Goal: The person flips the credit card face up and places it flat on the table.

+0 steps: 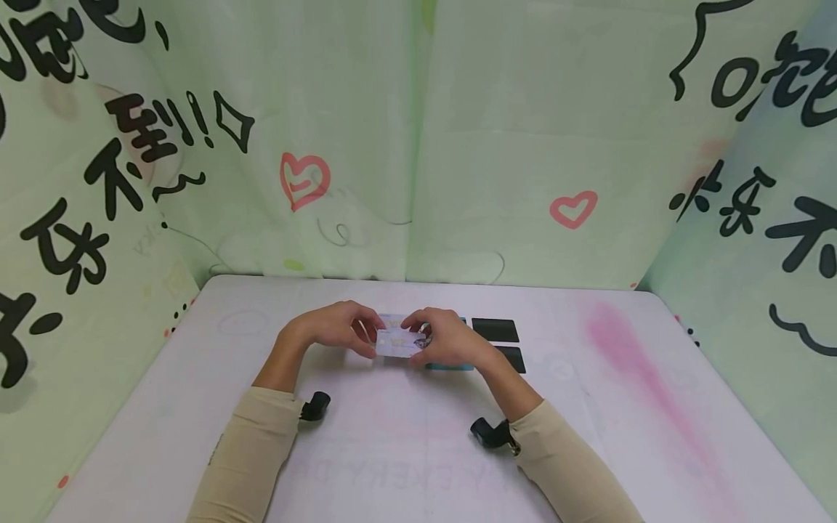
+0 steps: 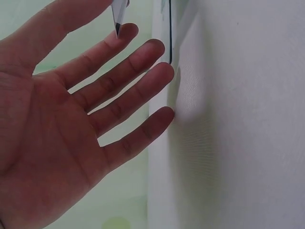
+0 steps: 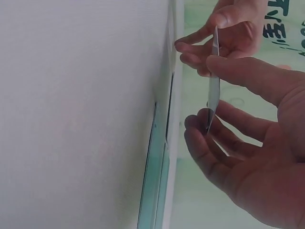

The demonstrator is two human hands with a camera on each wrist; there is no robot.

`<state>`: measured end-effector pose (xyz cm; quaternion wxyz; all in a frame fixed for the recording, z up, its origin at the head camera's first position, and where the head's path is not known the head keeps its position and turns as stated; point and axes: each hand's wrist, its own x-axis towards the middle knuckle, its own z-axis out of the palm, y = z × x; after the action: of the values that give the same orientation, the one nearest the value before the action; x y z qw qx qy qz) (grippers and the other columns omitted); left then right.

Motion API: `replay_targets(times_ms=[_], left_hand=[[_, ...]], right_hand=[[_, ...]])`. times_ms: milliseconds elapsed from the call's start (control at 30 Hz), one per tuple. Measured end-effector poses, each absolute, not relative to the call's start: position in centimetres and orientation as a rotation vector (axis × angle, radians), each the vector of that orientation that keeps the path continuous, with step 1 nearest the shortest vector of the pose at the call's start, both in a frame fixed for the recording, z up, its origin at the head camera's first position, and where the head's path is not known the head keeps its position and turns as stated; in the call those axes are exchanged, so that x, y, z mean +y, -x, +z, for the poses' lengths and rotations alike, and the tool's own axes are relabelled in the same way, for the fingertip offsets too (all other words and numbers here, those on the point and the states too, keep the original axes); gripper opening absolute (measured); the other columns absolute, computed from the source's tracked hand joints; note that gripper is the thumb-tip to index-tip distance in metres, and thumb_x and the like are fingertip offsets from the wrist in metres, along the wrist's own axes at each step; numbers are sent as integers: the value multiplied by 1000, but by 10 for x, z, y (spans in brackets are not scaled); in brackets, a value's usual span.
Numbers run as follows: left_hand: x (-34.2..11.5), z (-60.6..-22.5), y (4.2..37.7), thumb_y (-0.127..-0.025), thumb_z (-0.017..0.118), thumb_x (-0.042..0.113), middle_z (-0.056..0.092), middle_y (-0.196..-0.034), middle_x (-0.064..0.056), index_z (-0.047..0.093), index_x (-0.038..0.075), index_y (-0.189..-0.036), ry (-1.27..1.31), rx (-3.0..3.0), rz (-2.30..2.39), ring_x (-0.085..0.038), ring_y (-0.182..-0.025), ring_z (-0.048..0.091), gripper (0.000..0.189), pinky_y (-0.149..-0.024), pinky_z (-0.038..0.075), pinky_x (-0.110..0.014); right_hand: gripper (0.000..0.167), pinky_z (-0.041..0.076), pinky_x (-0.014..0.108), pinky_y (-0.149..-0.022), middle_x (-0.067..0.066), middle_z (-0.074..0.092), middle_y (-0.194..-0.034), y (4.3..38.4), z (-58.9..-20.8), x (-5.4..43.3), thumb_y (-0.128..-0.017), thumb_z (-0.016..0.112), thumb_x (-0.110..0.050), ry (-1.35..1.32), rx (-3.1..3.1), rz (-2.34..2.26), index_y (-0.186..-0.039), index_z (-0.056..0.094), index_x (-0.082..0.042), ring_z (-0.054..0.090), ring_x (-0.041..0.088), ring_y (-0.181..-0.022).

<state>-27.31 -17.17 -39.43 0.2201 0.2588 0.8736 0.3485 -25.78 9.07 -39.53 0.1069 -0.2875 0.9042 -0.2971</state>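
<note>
A thin pale lilac card (image 1: 396,344) is held up above the table between both hands. My left hand (image 1: 340,327) pinches its left end between thumb and index finger, with the other fingers spread apart in the left wrist view. At the card's opposite end, my right hand (image 1: 447,340) grips it, thumb on one face and fingers behind. Seen from the right wrist, the card (image 3: 214,90) appears nearly edge-on. Behind it in the head view is another pale card (image 1: 391,319), partly covered. Teal flat pieces (image 1: 450,367) lie under the right hand, mostly hidden.
Two black flat rectangles, one farther back (image 1: 495,330) and one nearer (image 1: 514,359), lie right of the right hand. The white table (image 1: 392,450) carries a pink smear at right. Green cloth (image 1: 484,145) with black writing and red hearts hangs around it.
</note>
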Motion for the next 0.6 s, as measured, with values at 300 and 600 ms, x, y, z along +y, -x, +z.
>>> replay_targets(times_ms=[300, 600], left_hand=[[-168, -393, 272, -80, 89, 27, 73, -106, -2, 71, 14, -124, -701, 2464, 909, -12, -97, 69, 49, -88, 52, -32], [-167, -395, 273, -78, 91, 31, 72, -100, 1, 71, 13, -123, -719, 2512, 886, -13, -95, 69, 52, -85, 52, -32]], right_hand=[[53, 52, 32, -88, 5, 71, -115, 261, -397, 92, -77, 91, -17, 837, 2653, -922, -126, 71, -9, 64, 19, -98], [51, 53, 31, -87, 3, 72, -112, 260, -396, 94, -78, 91, -20, 807, 2640, -940, -124, 72, -10, 64, 16, -98]])
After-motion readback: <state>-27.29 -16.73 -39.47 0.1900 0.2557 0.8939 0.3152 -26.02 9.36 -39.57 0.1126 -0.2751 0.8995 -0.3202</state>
